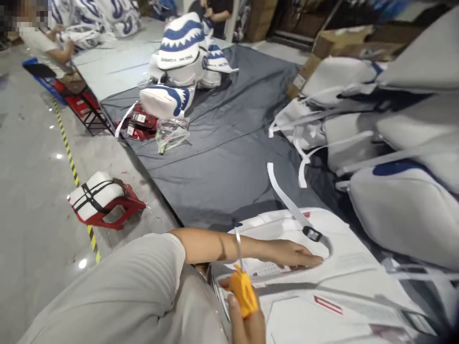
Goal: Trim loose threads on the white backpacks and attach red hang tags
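Note:
A white backpack (287, 315) lies in front of me, with a small red outlined mark on its surface. My left hand (297, 255) reaches across it, fingers stretched out and resting on the white material. Just beyond those fingertips a light webbing strap (287, 196) curves through a black buckle (311, 233). In my right hand (247, 322), low in the picture, the fingers are closed around an orange-handled tool (244, 291). A thin pale shaft seems to rise from it past my left forearm; its exact kind is unclear.
White bags (401, 205) with loose straps are piled at right. Blue-and-white bags (182, 48) stand farther back on the grey cloth (215, 157), near red packets (139, 124) and clear plastic (172, 134). A padded red stool (103, 200) is at left. Other people work at the back.

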The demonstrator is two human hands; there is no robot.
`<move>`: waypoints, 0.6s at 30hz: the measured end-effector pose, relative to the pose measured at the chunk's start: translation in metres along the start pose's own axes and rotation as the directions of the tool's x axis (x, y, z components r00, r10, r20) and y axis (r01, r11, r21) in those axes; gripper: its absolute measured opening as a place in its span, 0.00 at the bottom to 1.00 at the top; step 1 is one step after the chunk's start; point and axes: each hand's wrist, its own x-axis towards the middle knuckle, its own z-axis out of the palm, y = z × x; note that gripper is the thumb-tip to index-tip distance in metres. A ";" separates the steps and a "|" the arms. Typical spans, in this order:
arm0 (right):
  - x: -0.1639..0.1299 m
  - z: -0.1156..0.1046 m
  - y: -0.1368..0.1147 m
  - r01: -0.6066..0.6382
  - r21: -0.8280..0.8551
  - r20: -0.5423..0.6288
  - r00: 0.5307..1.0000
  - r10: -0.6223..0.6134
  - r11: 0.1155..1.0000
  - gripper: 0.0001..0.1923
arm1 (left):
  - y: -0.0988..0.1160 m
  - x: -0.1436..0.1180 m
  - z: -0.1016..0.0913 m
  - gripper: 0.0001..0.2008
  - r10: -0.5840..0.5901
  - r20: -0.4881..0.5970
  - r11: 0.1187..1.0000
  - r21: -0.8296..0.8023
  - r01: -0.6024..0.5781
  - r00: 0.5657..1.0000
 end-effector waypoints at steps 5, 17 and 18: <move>0.014 0.021 -0.012 0.200 -0.052 0.392 0.905 -0.165 0.978 0.27 | 0.003 -0.034 -0.016 0.13 0.167 -0.105 0.980 -0.093 -0.177 0.980; 0.087 0.111 -0.152 0.758 -0.099 0.776 0.465 -0.427 0.645 0.19 | -0.001 -0.097 -0.053 0.08 0.011 -0.314 0.792 -0.577 -0.200 0.949; 0.100 0.117 -0.157 0.766 -0.089 0.783 0.449 -0.430 0.637 0.20 | -0.004 -0.106 -0.064 0.09 0.036 -0.341 0.810 -0.540 -0.227 0.939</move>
